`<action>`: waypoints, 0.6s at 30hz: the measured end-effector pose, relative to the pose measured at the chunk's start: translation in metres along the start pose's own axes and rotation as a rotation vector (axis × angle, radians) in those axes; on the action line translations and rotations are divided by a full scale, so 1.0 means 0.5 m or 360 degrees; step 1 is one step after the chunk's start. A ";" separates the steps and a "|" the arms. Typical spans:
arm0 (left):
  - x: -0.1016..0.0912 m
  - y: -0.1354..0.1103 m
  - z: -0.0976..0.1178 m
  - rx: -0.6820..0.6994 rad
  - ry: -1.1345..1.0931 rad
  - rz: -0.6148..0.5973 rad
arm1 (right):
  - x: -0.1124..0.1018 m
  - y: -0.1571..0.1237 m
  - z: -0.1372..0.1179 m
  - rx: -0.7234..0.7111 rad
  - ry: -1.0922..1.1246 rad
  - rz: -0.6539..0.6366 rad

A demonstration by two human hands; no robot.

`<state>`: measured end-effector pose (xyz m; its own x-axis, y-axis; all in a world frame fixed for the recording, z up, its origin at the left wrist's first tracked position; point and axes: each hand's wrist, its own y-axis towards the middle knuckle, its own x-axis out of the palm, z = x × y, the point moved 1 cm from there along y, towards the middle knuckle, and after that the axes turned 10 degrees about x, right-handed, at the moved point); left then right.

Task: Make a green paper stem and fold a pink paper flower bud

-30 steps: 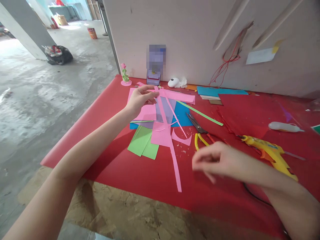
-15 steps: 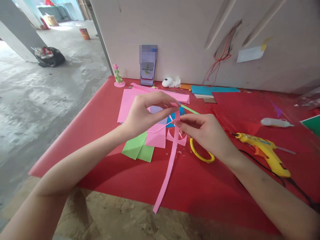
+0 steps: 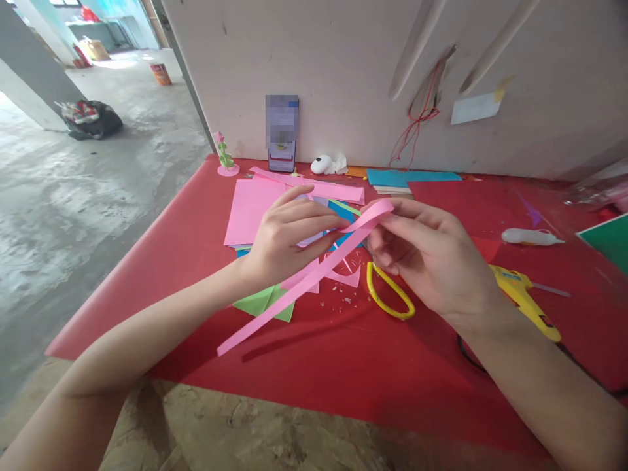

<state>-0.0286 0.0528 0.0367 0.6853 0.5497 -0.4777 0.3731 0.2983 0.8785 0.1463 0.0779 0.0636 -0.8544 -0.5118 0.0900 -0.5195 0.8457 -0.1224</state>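
Between my hands is a long pink paper strip, looped over at its upper end, with its long tail slanting down to the left above the table. My left hand pinches the strip's short end with the fingertips. My right hand grips the looped part between thumb and fingers. Below the hands lie pink paper sheets, green paper pieces and small pink scraps. The yellow scissor handle shows just under my right hand; the blades are hidden.
On the red-covered table stand a propped phone and a small paper flower. A yellow glue gun lies partly behind my right forearm, near a white bottle. Blue paper lies against the wall.
The strip's tail has swung from hanging nearly straight down to slanting left. Its upper end is now bent into a loop. My right hand has turned and moved slightly right and up.
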 end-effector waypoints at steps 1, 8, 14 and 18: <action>0.000 0.000 0.003 -0.0043 -0.0027 -0.0027 | 0.002 -0.001 0.001 0.0003 -0.0011 -0.0018; 0.007 0.000 0.016 -0.0292 -0.0183 0.0004 | 0.016 -0.005 0.010 -0.0090 -0.0081 -0.0149; 0.004 0.010 0.031 -0.0724 -0.0567 -0.0353 | 0.010 -0.002 0.004 -0.0241 -0.0487 0.0183; -0.018 0.025 0.069 -0.0711 -0.0400 -0.0966 | -0.004 -0.001 -0.010 -0.0342 -0.0759 0.0353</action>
<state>-0.0086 0.0248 0.0520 0.5831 0.0138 -0.8123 0.4770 0.8035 0.3561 0.1482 0.0792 0.0684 -0.8800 -0.2881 -0.3776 -0.3552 0.9270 0.1206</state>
